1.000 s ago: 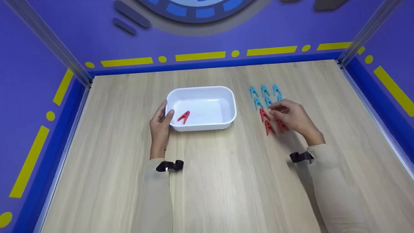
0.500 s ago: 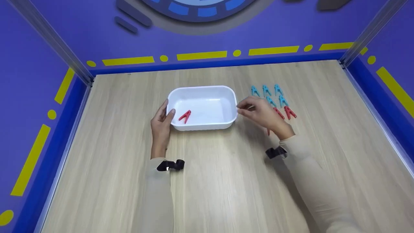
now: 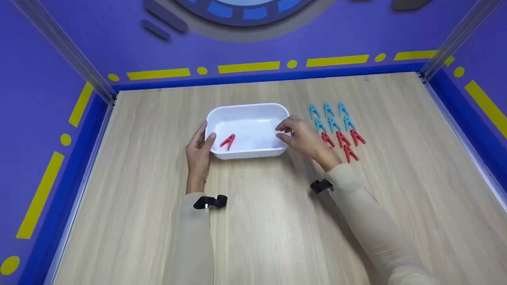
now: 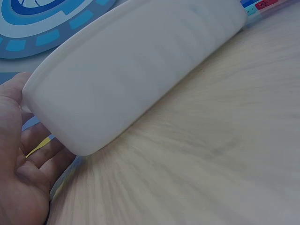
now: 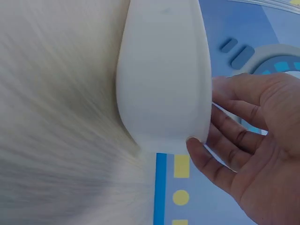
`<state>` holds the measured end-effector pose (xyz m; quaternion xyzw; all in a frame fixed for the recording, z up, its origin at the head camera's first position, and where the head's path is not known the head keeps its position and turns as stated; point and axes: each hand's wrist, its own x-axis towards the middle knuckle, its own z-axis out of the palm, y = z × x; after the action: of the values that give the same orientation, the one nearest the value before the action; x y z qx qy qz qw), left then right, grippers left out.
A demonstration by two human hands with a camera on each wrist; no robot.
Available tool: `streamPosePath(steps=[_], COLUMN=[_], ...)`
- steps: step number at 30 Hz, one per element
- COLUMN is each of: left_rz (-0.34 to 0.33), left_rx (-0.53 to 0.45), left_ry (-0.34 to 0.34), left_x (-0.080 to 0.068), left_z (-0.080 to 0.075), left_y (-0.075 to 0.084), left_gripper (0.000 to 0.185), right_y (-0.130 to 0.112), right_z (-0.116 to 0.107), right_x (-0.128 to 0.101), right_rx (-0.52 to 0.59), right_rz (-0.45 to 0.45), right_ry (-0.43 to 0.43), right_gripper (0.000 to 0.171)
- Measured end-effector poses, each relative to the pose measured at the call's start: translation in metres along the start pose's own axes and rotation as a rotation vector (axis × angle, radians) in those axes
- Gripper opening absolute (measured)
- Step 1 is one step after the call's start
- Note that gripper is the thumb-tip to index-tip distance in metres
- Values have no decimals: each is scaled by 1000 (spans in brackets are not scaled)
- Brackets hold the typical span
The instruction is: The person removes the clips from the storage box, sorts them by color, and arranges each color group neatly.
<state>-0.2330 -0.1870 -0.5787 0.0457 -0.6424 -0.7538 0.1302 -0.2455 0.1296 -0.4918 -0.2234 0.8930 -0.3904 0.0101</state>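
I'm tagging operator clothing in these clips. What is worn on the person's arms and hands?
Both arms wear long, close-fitting beige sleeves down to the wrists. A small black camera mount is strapped at each wrist. The left hand and right hand are bare, with no gloves.

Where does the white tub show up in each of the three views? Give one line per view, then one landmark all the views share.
Head: the white tub sits centre, on the wooden table, between the left hand and right hand.
Left wrist: the tub's outer wall fills the upper left, the hand at its left end.
Right wrist: the tub stands top centre, fingers at its lower end.
Shared landmark: the pale wooden table.
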Motion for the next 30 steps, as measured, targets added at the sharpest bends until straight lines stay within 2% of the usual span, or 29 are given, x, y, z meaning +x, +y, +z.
streamPosePath(steps=[5, 9, 15, 22, 30], left_rz=[11, 12, -7, -35, -10], left_rx=[33, 32, 20, 20, 21], left_ry=[-2, -2, 2, 0, -13], left_x=[-1, -1, -1, 1, -1], left_z=[-1, -2, -1, -1, 0], left_y=[1, 1, 2, 2, 2], left_gripper=[56, 55, 55, 56, 55], right_y=[-8, -12, -13, -16, -19], right_z=[-5, -2, 17, 45, 65], right_x=[4, 11, 22, 35, 53], right_rx=[-56, -29, 53, 80, 111], right_rz=[27, -13, -83, -105, -138], right_ry=[26, 29, -36, -102, -163], right_gripper=[19, 18, 19, 20, 20])
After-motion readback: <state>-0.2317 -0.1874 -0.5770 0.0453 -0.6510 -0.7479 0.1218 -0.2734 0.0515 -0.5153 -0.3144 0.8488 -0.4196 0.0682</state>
